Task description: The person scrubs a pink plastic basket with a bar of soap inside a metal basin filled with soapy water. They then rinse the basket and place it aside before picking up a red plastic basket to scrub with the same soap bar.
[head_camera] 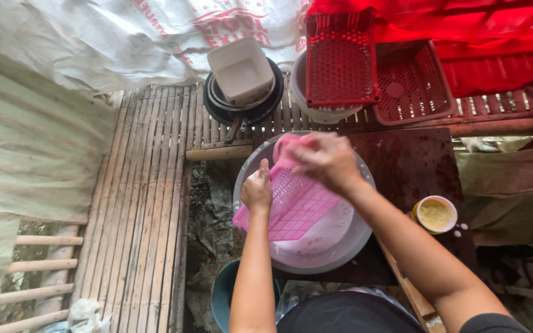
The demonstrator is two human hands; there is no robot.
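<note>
— While your left hand (pixel 257 190) grips the near edge of the pink slotted plastic tray (pixel 297 206), where does that tray sit?

— Tilted over the round grey plastic basin (pixel 340 250) of milky water. Your right hand (pixel 327 161) closes around a pink cloth (pixel 288 148), pressed on the tray's upper end.

— And beyond?

— A small yellow tub (pixel 435 214) rests right of the basin; farther off, on the bamboo slats (pixel 149 185), stand red plastic baskets (pixel 342 58) and a white square container (pixel 242 69).

Dark board (pixel 414 166); basin (pixel 347 243), yellow cup (pixel 435 214)
</note>
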